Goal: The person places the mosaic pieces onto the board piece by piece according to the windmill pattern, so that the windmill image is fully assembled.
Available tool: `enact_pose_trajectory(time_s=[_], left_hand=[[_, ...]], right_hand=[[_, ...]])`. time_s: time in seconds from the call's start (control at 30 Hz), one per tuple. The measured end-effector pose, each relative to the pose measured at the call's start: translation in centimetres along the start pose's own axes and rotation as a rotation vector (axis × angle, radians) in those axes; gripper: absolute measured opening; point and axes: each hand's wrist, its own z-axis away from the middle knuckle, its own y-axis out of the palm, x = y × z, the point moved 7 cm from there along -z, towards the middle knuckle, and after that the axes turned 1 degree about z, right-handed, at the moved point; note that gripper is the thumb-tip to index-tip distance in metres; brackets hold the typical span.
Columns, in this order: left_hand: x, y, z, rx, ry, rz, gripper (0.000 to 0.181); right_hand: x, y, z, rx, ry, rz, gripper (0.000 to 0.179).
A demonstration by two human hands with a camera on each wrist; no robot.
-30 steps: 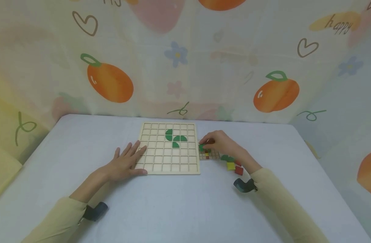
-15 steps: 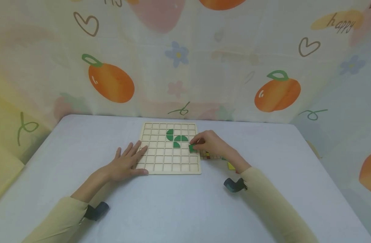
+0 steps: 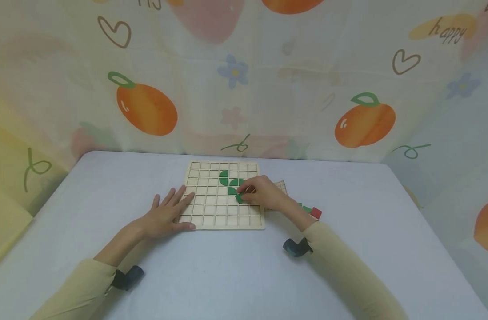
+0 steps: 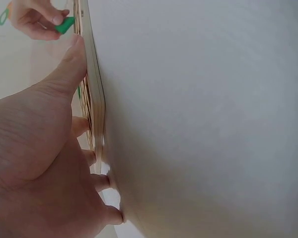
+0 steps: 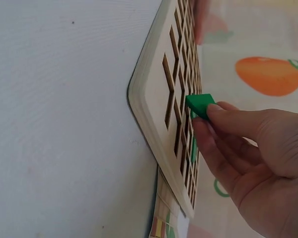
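Note:
A wooden grid board (image 3: 204, 211) with square recesses lies on the table, several green quarter-circle tiles (image 3: 224, 178) set in its upper middle cells. My right hand (image 3: 264, 192) is over the board's right half, pinching a green tile (image 5: 199, 104) between thumb and fingertips. In the right wrist view this tile is tilted, close over the cells. My left hand (image 3: 166, 215) lies spread at the board's left edge, its thumb (image 4: 75, 54) and some fingers resting on the rim. The palm shows large in the left wrist view.
A small printed pattern card (image 3: 282, 186) lies against the board's right side, partly hidden by my right hand. Beyond the right wrist are loose tiles, among them a red tile (image 3: 316, 213) and a green tile (image 3: 306, 209). A patterned cloth (image 3: 244, 89) hangs behind the table.
My right hand has moved left with the green tile, from over the pattern card to over the board's cells. The left hand has stayed in place.

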Motion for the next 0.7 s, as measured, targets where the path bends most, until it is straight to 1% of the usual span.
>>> enact_pose_trajectory(time_s=[0.1,0.17,0.3,0.53,0.7], left_hand=[[0.0,0.0,0.0,0.000,0.001,0.002,0.095],[0.0,0.0,0.0,-0.001,0.001,0.002,0.095],[0.0,-0.1,0.0,-0.002,0.001,0.002,0.095],[-0.1,-0.1,0.1,0.002,0.002,0.000,0.095],[-0.2,-0.2,0.1,0.002,0.005,0.003,0.094]], right_hand=[[0.2,0.0,-0.2,-0.023,0.009,0.008,0.017],[0.2,0.1,-0.3,-0.026,0.001,0.011,0.017],[0.4,0.6,-0.6,-0.019,-0.017,0.012,0.018],[0.5,1.1,-0.9,-0.001,0.019,0.021,0.021],[0.7,1.3,-1.0,0.007,0.010,0.042,0.024]])
